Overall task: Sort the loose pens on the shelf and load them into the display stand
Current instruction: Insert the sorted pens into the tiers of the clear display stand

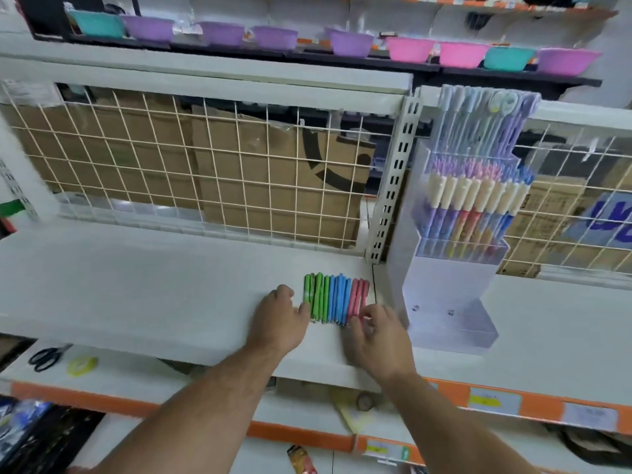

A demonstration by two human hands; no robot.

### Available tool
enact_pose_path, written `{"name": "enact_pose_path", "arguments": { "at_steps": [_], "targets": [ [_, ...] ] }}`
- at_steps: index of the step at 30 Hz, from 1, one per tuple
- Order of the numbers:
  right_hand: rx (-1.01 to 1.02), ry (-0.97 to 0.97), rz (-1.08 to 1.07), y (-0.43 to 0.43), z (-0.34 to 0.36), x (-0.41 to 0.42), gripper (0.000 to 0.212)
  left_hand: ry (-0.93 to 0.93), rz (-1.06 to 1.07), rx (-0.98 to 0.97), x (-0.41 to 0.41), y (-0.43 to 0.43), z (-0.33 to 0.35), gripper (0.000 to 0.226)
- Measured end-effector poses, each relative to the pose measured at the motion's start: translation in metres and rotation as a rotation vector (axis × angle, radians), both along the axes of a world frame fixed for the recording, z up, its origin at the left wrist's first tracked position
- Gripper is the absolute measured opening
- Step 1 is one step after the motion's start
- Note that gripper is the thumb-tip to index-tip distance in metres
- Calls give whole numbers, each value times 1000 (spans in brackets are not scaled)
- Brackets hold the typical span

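On the lower ledge, nearest, lay one pair of scissors [48, 357] and one tape [82, 365] roll. Above them two bare forearms reached onto the shelf [136, 295]. The left hand [278, 319] was curled and gripped nothing, its thumb pressed to the outermost green pen. The right hand [378, 333] pinched the near ends of the pink ones.

The pens [333, 297] lay side by side in one row near the front edge: about five green, four blue and three pink, though blur made the count unsure. Left of them the shelf ran wide and bare. Just right, across a seam, stood one clear stand [444, 295], its upper tiers packed. A slotted upright [393, 186] rose behind the pens, closing that corner.

The grid [205, 159] walled off the back, with cardboard [256, 186] behind it. Highest up sat nine bowls [410, 49]: two teal, five purple, two pink.
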State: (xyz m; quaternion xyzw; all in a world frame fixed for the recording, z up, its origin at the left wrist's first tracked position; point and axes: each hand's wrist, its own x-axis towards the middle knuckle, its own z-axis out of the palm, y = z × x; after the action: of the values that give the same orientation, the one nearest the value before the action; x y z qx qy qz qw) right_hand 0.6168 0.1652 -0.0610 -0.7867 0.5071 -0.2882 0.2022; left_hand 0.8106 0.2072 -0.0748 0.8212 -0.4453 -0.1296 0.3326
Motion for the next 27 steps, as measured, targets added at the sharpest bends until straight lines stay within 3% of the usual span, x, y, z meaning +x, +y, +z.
{"name": "enact_pose_path", "arguments": {
  "at_steps": [5,11,17,27],
  "targets": [
    [17,4,-83,1,-2,7,17,-211,49,43,-7,-12,1,54],
    [20,52,-111,4,-6,8,19,-295,44,57,-4,-14,-2,33],
    [2,64,-130,4,-9,9,21,-389,57,110,-6,-15,-4,36],
    [5,81,-137,4,-9,9,25,-374,101,179,-7,-16,-6,23]
  ]
}}
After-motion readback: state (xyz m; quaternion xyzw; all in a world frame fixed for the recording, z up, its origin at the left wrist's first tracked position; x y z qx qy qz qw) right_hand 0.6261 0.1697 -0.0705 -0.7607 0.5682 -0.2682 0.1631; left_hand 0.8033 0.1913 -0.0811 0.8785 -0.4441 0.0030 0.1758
